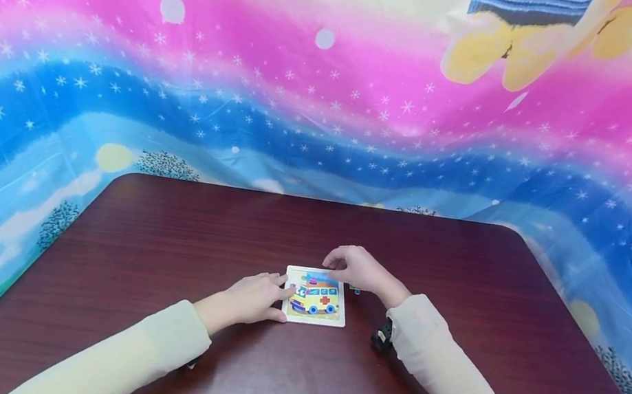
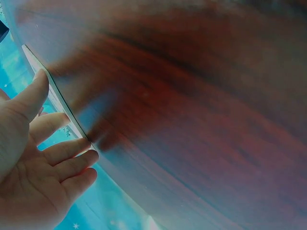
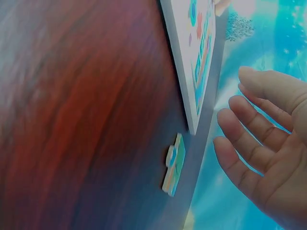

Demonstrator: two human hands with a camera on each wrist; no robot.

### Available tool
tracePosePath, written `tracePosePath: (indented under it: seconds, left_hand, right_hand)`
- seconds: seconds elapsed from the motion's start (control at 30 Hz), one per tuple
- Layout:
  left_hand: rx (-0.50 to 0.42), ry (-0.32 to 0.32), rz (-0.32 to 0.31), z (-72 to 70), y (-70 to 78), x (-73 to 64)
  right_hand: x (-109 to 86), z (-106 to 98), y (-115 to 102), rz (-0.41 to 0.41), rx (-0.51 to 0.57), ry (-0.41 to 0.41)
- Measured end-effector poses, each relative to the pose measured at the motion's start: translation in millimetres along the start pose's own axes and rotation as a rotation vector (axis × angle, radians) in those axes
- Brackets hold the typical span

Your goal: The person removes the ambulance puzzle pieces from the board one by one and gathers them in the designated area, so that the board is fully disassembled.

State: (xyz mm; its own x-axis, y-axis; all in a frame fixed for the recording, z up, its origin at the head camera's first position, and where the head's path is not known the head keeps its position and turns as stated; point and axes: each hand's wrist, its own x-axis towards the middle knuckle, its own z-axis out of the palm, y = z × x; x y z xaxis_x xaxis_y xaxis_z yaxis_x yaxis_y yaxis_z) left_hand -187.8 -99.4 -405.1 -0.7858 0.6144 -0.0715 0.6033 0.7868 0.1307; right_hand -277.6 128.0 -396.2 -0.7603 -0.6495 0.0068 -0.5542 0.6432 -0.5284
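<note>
A small white-framed jigsaw puzzle board (image 1: pixel 320 323) lies flat on the table, bearing a picture of a yellow ambulance (image 1: pixel 316 299) with a red cross. My left hand (image 1: pixel 255 300) rests at its left side, thumb and fingertips touching the edge, fingers loosely extended. Over the upper right corner hovers my right hand (image 1: pixel 363 271); its fingers are slightly bent and nothing shows between them in the right wrist view. A loose puzzle piece (image 3: pixel 175 165) lies on the table just beyond the board's corner, apart from it. In the head view the right hand partly covers that piece.
The dark red-brown wooden table (image 1: pixel 211 221) has rounded far corners. Behind and beside it hangs a printed cloth (image 1: pixel 319 100) in pink and blue. A black wrist device (image 1: pixel 382 337) sits under the right sleeve.
</note>
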Motion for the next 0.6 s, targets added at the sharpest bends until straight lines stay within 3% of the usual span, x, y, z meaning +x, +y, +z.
tracePosePath:
  seconds: [0.2,0.6]
  left_hand:
    - [-0.013,0.003,-0.005,0.2,0.6,0.2]
    - [-0.003,-0.009,-0.007,-0.4,0.8,0.0]
  right_hand:
    - [2.6,5.7,-5.8,-0.003,0.013,-0.027]
    - [6.3,15.0,-10.4,-0.008,-0.073,-0.074]
